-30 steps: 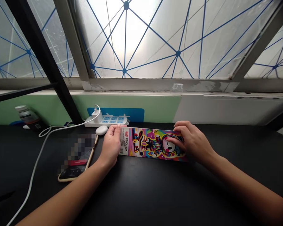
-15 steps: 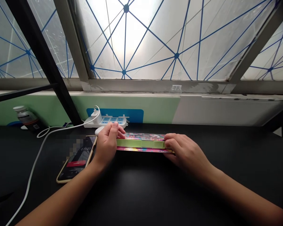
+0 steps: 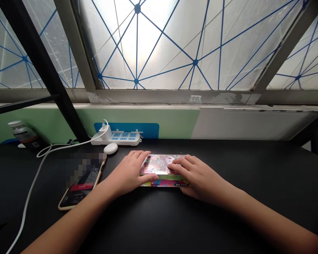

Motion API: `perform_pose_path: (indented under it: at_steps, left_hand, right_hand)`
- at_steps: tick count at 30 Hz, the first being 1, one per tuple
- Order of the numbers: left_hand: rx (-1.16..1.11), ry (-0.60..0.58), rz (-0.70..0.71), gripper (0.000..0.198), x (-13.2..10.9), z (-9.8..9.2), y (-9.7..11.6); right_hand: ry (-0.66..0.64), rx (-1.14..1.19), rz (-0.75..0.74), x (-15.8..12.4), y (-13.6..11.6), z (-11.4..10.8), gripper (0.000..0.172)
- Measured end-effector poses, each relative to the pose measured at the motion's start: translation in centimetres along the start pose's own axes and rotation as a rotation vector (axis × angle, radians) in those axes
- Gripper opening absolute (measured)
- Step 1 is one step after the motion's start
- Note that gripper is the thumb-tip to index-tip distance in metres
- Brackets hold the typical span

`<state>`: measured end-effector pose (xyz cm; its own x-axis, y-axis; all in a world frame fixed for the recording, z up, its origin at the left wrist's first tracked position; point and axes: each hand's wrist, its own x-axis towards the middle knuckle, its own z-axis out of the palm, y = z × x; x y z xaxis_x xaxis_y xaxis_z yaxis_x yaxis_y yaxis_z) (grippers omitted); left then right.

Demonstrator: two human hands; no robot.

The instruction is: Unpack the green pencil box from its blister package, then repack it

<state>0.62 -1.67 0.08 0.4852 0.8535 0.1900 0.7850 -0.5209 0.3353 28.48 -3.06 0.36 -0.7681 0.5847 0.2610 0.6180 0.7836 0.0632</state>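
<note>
A colorful pencil box with a glossy cartoon-printed lid is on the black table, or just above it; I cannot tell which. Its near side shows a light green strip and a bright printed edge with lettering. My left hand grips the left end, fingers over the top and far edge, thumb along the near side. At the other end my right hand lies with fingers across the lid and its thumb low by the near edge. Both hands partly cover the box.
Left of the hands lies a phone with its screen lit. Behind are a round white case, a white power strip with a cable, and a bottle. A black slanted post stands before the window.
The pencil box has come lower and nearer, and its printed lid now faces up more. My left thumb has moved to the near side; my right fingers now spread across the lid.
</note>
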Motion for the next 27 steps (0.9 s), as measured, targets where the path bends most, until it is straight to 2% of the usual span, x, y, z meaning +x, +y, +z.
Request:
perform_pose_path:
  at_steps: [6,9,13,15,18,21,27]
  left_hand:
    - [-0.004,0.070,0.047,0.068,0.0,0.3,0.1]
    - [0.017,0.158,0.103,0.068,0.0,0.6,0.2]
    - [0.112,0.312,0.159,0.077,-0.2,0.7,0.9]
    - [0.169,0.363,0.172,0.081,-0.3,0.6,1.2]
    - [0.239,0.394,0.207,0.090,-0.3,0.5,1.5]
    - [0.322,0.409,0.255,0.097,-0.4,0.4,1.6]
    - [0.399,0.421,0.290,0.086,-0.4,0.4,1.8]
  right_hand:
    - [0.033,0.157,0.045,0.0,0.0,0.1,0.060]
    - [0.106,0.138,0.129,0.1,0.5,0.6,0.061]
    - [0.176,0.074,0.241,0.1,2.1,0.5,0.076]
    - [0.211,0.057,0.248,0.1,2.8,0.1,0.074]
    - [0.283,0.026,0.236,0.0,3.2,-0.4,0.062]
    - [0.352,0.003,0.206,-0.1,2.9,-0.6,0.062]
    - [0.415,0.037,0.225,-0.2,1.9,-0.9,0.065]
